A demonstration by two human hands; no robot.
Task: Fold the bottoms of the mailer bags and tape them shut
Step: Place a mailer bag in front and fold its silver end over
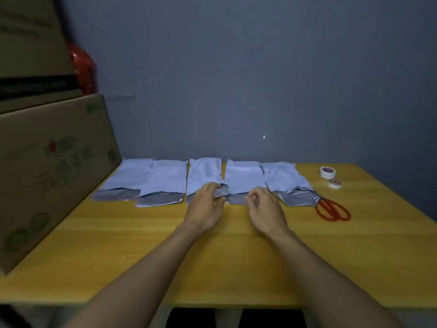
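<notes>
Five mailer bags are lying side by side along the far part of the table, white bodies pointing away and grey bottoms facing the person, probably so each can be worked in turn. Cardboard boxes are standing at the left, just beside the first bag. The left hand is pinching a lifted grey flap where the third and fourth bags are meeting; which bag it belongs to I cannot tell. This is looking like the start of a fold. The right hand is hovering or resting with curled fingers over the fourth bag's grey bottom, likely steadying it, though whether it is gripping anything I cannot tell. Red scissors are lying just beside the fifth bag, and two tape rolls are sitting farther back on the right, seemingly kept near for sealing
</notes>
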